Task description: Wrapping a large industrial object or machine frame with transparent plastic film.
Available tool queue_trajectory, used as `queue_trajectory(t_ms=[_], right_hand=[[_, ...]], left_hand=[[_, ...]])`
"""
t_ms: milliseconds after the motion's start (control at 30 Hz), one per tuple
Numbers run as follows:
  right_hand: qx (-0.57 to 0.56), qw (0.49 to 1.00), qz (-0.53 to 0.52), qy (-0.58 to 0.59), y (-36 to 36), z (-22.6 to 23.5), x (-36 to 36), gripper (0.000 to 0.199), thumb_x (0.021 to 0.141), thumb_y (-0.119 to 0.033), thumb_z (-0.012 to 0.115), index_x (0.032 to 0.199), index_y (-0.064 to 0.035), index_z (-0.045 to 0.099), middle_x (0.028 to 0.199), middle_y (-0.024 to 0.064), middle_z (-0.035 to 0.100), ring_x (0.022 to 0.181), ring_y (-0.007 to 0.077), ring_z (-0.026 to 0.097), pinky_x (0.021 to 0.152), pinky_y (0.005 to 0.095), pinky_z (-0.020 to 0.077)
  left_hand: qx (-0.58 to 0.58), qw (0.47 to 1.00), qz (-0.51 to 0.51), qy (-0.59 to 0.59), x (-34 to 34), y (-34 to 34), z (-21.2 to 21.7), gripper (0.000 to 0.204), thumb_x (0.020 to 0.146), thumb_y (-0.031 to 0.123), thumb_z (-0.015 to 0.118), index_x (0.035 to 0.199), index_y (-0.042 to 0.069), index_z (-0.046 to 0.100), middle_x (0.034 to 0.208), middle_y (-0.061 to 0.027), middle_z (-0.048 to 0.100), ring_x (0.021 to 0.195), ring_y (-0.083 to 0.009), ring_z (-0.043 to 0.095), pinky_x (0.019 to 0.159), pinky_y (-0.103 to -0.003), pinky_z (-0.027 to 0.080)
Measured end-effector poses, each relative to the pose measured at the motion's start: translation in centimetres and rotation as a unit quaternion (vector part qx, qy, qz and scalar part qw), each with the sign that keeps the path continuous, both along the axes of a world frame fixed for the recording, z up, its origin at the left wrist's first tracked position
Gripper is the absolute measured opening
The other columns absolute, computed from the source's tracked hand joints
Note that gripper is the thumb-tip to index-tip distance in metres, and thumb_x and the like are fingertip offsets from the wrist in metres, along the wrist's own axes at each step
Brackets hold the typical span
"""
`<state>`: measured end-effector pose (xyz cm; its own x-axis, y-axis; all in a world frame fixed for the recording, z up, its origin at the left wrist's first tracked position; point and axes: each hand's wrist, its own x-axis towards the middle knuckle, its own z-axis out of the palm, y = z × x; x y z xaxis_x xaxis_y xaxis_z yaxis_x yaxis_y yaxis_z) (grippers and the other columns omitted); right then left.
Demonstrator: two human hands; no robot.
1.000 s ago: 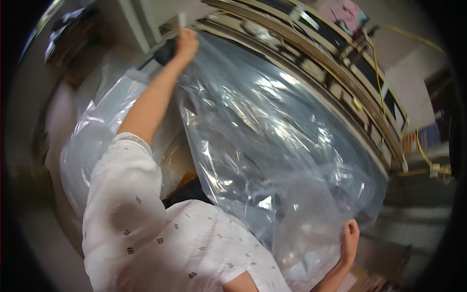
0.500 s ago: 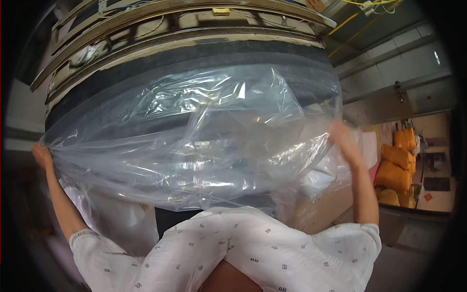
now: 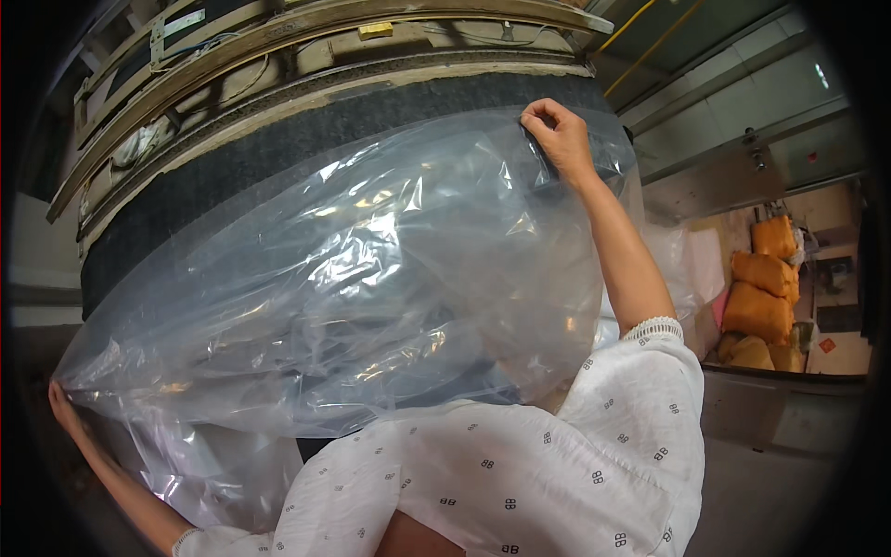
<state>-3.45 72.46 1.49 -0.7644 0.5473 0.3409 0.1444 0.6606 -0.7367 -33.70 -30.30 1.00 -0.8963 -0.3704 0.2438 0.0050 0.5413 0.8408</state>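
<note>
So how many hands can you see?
2: the bare left hand has its grip on the left end of the clear, wrinkled plastic sheeting; the bare right hand pinches its far edge, toward the right.

A: Free room?
B: One item: tabletop (image 3: 232,162), bare dark strip, far edge, left of the right hand (image 3: 560,139).
A: Obstacles?
B: Wooden rail (image 3: 501,9), beyond far edge; clear plastic sheet (image 3: 371,246), nearer side, loosely rumpled.

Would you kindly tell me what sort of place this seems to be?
Probably a workshop: a clear plastic sheet over a dark worktop, a long frame behind it, and orange bundles piled at right.
</note>
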Motion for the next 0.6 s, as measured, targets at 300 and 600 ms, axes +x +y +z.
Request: queue_trajectory(t_ms=[300, 600], right_hand=[[0.021, 0.998, -0.003, -0.067, -0.3, 0.2, -0.1, 0.016, 0.073, -0.019, 0.066, 0.075, -0.0039, 0.061, 0.066, 0.0017, 0.055, 0.061, 0.0117, 0.051, 0.057, 0.0249, 0.0405], [0.121, 0.992, 0.043, -0.018, 1.5, -0.4, -0.9, 0.012, 0.076, -0.016, 0.062, 0.083, -0.0067, 0.060, 0.074, 0.0061, 0.057, 0.068, 0.0170, 0.055, 0.063, 0.0278, 0.0427]], left_hand=[[0.155, 0.987, 0.021, 0.018, 13.0, 1.0, 4.9, 0.037, 0.088, 0.029, 0.055, 0.115, 0.005, 0.052, 0.110, -0.0033, 0.055, 0.103, -0.0141, 0.049, 0.090, -0.027, 0.037], [0.191, 0.981, 0.014, 0.019, 14.8, 4.5, 2.3, 0.027, 0.087, 0.028, 0.056, 0.109, 0.012, 0.054, 0.100, 0.0038, 0.057, 0.087, -0.0063, 0.051, 0.073, -0.020, 0.038]])
